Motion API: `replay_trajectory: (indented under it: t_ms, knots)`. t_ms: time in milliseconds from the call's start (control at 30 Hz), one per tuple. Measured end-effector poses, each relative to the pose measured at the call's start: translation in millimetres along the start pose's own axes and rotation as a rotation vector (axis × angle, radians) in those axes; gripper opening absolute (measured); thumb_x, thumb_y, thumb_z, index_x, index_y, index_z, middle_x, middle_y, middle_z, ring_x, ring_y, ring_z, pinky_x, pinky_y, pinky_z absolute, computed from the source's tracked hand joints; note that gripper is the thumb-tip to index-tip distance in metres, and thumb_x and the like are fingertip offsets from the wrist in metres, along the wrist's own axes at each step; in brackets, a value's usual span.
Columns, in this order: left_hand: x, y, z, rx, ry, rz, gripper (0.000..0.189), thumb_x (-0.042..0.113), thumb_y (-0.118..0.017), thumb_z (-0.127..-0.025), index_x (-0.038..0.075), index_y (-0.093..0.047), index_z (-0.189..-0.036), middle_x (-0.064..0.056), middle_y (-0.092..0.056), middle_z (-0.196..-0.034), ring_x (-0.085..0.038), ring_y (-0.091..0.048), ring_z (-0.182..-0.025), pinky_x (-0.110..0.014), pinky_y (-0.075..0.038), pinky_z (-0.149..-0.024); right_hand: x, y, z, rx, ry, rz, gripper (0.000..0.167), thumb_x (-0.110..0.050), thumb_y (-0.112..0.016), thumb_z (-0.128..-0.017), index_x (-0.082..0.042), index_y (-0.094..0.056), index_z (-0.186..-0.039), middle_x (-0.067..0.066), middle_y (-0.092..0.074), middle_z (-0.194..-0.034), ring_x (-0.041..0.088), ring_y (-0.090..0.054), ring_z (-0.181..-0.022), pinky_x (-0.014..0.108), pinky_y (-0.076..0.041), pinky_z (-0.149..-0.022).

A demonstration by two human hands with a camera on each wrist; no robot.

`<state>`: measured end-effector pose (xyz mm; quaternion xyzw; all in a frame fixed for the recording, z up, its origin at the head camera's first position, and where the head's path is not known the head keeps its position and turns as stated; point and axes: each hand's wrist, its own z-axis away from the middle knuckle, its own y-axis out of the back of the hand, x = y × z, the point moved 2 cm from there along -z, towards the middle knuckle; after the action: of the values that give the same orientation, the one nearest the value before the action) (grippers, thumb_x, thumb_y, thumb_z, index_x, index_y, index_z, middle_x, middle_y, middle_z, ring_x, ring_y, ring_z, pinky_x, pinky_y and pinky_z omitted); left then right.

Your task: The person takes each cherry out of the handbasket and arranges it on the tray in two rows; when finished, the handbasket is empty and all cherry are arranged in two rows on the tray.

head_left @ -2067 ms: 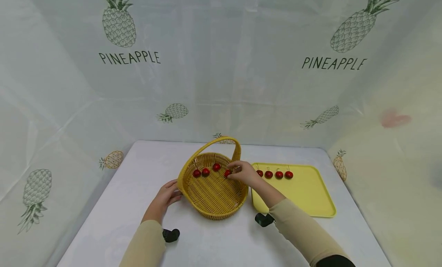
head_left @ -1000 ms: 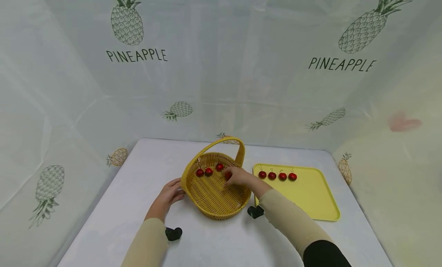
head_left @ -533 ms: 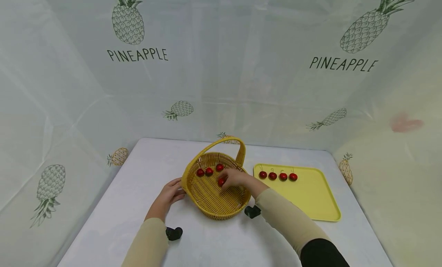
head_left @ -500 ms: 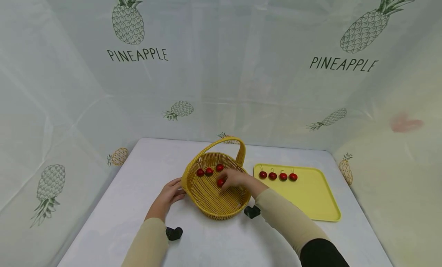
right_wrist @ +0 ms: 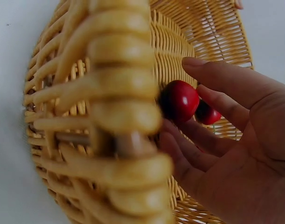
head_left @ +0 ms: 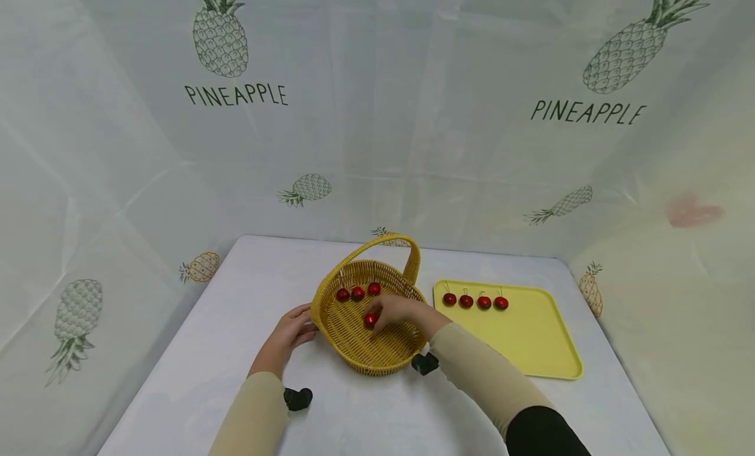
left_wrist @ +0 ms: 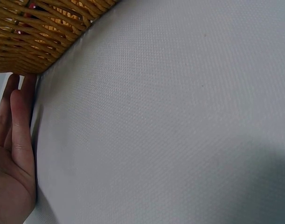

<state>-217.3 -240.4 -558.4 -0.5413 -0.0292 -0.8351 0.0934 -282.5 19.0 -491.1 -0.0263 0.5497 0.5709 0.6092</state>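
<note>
R fingers point(right_wrist: 221, 77) half-curled round red cherry point(right_wrist: 179, 100), can't tell how tight | cherry betw. R fingers, inside basket point(head_left: 377, 368) | we judge it lt., firm, prob. slippery; we'd hold gently round widest pt | 3 cherries point(head_left: 357, 293) just beyond R fingers | L fingers point(left_wrist: 21, 126) near-straight, touching basket

We face a white tabletop point(head_left: 354, 420) backed by pale, creased sheeting point(head_left: 377, 128), printed with green and orange pineapples point(head_left: 221, 44) and the word PINEAPPLE point(head_left: 236, 94); a blurred red patch point(head_left: 695, 211) shows at right.
</note>
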Motion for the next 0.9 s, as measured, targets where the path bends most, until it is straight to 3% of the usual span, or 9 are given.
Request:
replay_trajectory:
  t_ms: [533,900]
  knots:
    - [-2.3,0.7,-2.8,-0.008,0.008,0.02,0.052,0.027,-0.068,-0.093,0.004,-0.054,-0.137,-0.009,-0.068,-0.109,-0.019,-0.068,-0.088,-0.031,-0.055,-0.072,-0.6,-2.7,5.5,0.034,-0.026,-0.011,0.046,-0.012,-0.084,-0.077,-0.013,-0.067,-0.12,-0.003,-0.061,-0.116,0.014,-0.055,-0.105,0.037,-0.046,-0.093]
    - [-4.7,2.2,-2.9,-0.013,0.014,0.031,0.054,0.028,-0.069,-0.092,0.005,-0.054,-0.138,-0.009,-0.068,-0.111,-0.018,-0.068,-0.087,-0.031,-0.055,-0.073,-1.6,5.8,20.5,0.142,0.052,-0.086,0.032,-0.007,-0.077,-0.083,-0.013,-0.072,-0.114,-0.005,-0.064,-0.11,0.017,-0.056,-0.101,0.034,-0.05,-0.084]
